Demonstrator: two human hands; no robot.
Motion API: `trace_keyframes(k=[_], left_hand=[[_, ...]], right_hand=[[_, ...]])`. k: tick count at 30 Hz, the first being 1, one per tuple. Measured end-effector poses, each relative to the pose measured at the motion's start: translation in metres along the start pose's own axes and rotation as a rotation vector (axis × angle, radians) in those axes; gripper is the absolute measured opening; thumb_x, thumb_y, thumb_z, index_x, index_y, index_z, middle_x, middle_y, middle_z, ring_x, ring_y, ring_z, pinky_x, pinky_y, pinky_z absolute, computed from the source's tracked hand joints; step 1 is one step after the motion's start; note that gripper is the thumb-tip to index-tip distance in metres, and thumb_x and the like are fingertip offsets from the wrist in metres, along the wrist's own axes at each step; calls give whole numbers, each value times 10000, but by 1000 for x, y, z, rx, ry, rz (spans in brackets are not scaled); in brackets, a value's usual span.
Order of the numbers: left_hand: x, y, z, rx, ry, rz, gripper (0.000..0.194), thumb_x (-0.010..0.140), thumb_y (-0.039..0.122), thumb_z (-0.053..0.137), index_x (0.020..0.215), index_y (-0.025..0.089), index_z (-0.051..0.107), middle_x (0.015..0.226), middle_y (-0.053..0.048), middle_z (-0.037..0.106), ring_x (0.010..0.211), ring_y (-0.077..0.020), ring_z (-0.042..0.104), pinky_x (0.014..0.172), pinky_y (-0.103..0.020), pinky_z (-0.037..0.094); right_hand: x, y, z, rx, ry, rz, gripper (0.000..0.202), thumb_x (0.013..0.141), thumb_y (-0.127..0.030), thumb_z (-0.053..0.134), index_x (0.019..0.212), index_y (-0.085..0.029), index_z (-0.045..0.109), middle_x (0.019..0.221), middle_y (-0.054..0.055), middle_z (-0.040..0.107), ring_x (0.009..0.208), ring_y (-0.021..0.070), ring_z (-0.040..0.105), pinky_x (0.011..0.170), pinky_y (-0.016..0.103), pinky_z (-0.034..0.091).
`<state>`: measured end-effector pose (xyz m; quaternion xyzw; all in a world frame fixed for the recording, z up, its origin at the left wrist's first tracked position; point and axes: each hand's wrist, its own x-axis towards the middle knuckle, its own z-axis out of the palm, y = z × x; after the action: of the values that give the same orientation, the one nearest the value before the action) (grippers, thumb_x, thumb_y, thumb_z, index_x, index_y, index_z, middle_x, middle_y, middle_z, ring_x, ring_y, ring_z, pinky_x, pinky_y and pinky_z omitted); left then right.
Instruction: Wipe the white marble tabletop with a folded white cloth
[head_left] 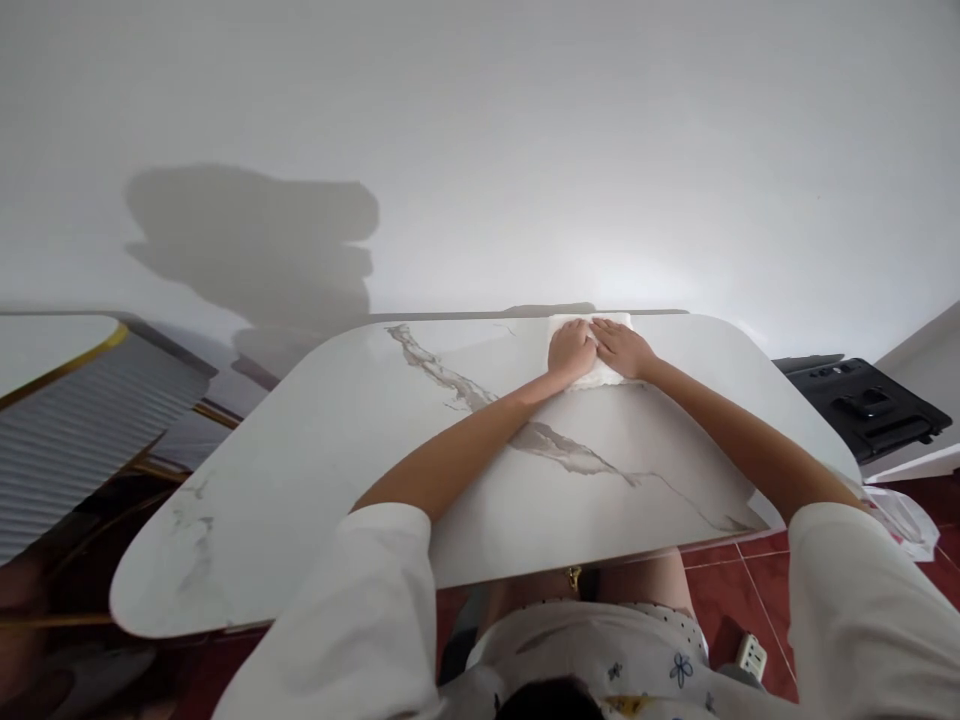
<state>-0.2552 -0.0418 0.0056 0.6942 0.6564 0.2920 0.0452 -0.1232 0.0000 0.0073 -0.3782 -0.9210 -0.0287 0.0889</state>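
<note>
A folded white cloth lies flat on the white, marble-patterned tabletop, close to its far edge by the wall. On the cloth's left part rests my left hand, its fingers curled down against the fabric. Beside it, my right hand lies palm down on the cloth with fingers stretched toward the left hand. The two hands touch or nearly touch at the fingers. Both arms reach straight out across the table.
A plain wall stands right behind the table. To the left is another gold-edged table with a ribbed side. A black case and a clear plastic bag sit at the right. A power socket lies on the red tiled floor.
</note>
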Motion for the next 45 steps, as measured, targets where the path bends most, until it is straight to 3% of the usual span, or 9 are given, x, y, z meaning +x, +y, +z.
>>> trace_keyframes(k=[5,9,14,20,29,35,39,42,45], left_hand=[[46,-16,12,133,22,15,313,875,106,330,1077,101,569,1178,-152,608,1154,-271,513,1011,-390,367],[67,-25,20,171,45,10,322,887,118,331,1074,106,592,1157,-142,621,1147,-266,518,1005,-375,366],[71,-29,24,183,53,25,331,883,122,333,1077,102,600,1161,-153,617,1137,-265,526,1008,-372,364],[55,-19,18,191,47,15,357,882,136,334,1138,97,579,1210,-146,602,1186,-266,497,1033,-374,346],[-22,-7,-3,159,5,94,437,886,148,329,1282,62,493,1382,-156,491,1316,-257,394,1110,-379,283],[-105,7,-26,-38,-90,50,504,855,162,367,1345,93,462,1459,-125,425,1378,-233,335,1158,-380,250],[-165,28,-45,-228,-170,-40,559,846,193,376,1403,161,409,1512,-78,349,1422,-236,256,1174,-459,203],[-199,47,-55,-322,-266,-122,619,826,189,373,1443,144,348,1546,-73,258,1446,-235,169,1188,-464,147],[-215,66,-60,-396,-369,-116,669,808,174,360,1473,148,288,1563,-47,188,1456,-208,98,1200,-432,97]], right_hand=[[48,25,7,11,36,9,527,947,-242,291,1433,-57,373,1491,120,379,1384,222,325,1136,360,251],[69,38,16,57,85,8,514,951,-286,298,1408,-89,428,1451,101,447,1339,237,399,1111,368,307],[74,44,22,77,108,24,493,946,-314,300,1388,-167,464,1442,44,465,1330,241,414,1098,397,333],[59,31,17,-5,111,21,516,931,-239,286,1399,-75,430,1466,109,423,1355,239,372,1119,385,287],[-14,-26,4,-43,89,31,539,935,-240,275,1424,-36,372,1494,149,364,1379,262,331,1125,417,274],[-93,-77,-6,-19,104,-12,555,928,-258,287,1420,-16,375,1484,172,369,1381,278,329,1132,440,280],[-148,-105,-16,22,123,-78,555,937,-277,294,1459,-89,326,1494,124,365,1394,249,308,1134,457,298],[-183,-114,-25,45,125,-116,563,946,-275,302,1482,-104,276,1508,113,341,1411,233,265,1146,444,287],[-206,-108,-34,79,96,-150,570,956,-287,305,1494,-111,243,1518,118,314,1421,233,231,1142,453,295]])
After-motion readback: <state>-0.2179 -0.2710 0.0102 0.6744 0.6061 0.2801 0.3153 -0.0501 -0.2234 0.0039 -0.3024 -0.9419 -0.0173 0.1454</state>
